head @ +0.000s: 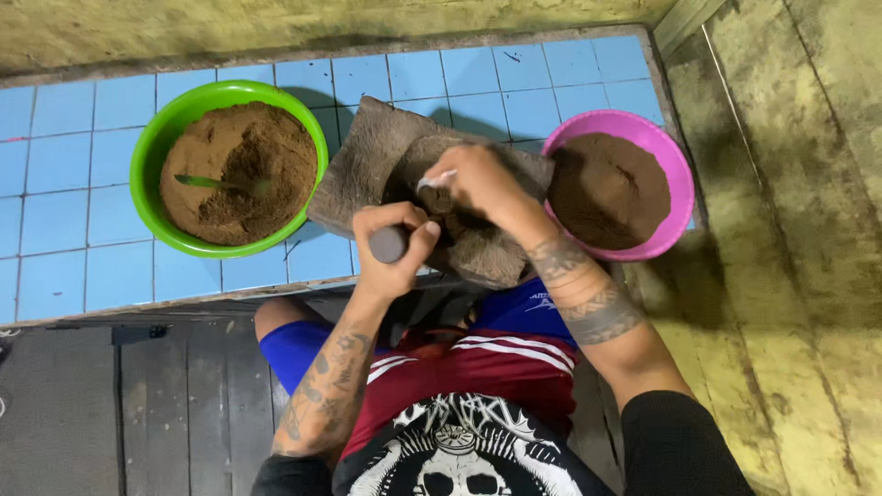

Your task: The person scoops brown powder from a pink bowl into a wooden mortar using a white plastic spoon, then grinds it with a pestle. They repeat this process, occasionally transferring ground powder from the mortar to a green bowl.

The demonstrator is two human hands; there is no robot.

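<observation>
Nearest the camera, the left hand [393,246] has its fingers clenched round a dark cylindrical handle [388,244] at the near edge of a grey stone slab [367,161]. On the blue-tiled worktop [64,220], far left, stands a green bowl [152,152] of light brown powder with a green spoon [207,183] lying in it. On the slab's middle, the right hand [478,184] pinches a small white scraper [436,180] over dark paste. Touching the slab's right edge sits a pink bowl [675,170] heaped with darker brown powder.
</observation>
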